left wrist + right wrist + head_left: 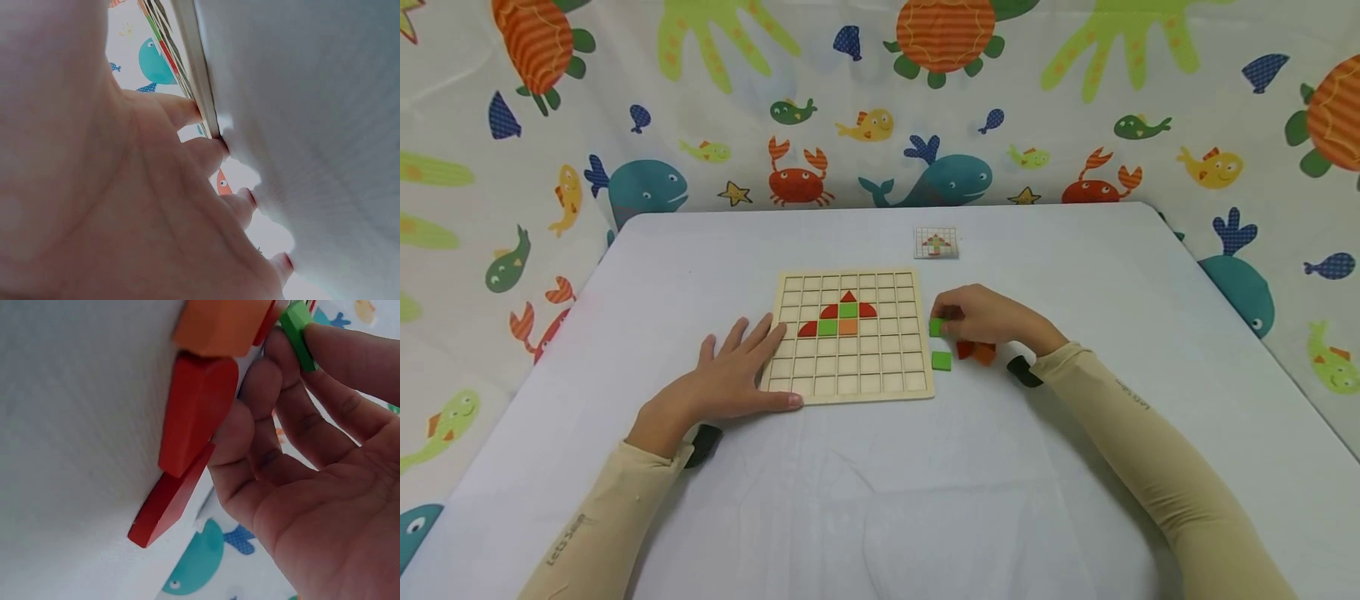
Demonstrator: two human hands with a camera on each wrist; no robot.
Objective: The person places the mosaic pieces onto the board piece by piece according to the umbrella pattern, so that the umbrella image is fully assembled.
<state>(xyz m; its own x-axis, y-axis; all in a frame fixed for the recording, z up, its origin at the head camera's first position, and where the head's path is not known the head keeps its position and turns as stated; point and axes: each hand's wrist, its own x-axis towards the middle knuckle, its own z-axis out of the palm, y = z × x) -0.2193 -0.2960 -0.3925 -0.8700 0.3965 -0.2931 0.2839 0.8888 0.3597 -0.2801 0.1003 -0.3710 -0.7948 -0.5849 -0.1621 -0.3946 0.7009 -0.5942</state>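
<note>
Two beige sleeves [602, 525] reach in over a white-covered table [775, 517], dark lettering on each, a small black object [703, 446] at either wrist.

Left hand [727, 379]: fingers straight and spread along the left side of the wooden grid board [891, 367], thumb out at the near edge; fingertips touch the rim.

Just off the board's right edge, one loose green square [942, 361] lies flat. Right of it, a small cluster: red pieces [965, 350] and an orange piece [984, 354], partly beneath the right hand [981, 315]. Right wrist view shows two of the red ones touching, the orange block next to them.

Right hand: thumb and forefinger pinch a second green square [936, 327] beside the board; other fingers curled, near the reds.

On the grid, nearest filled row, left to right: rounded red, green square, orange square [847, 327]. Next row: green square [847, 310] between two rounded reds. Red triangle [848, 297] at the top.

Beyond the board, slightly right: pattern card [936, 242], a similar figure printed on its grid. Farthest: hanging cloth [850, 75], whales, crabs, turtles, fish.
</note>
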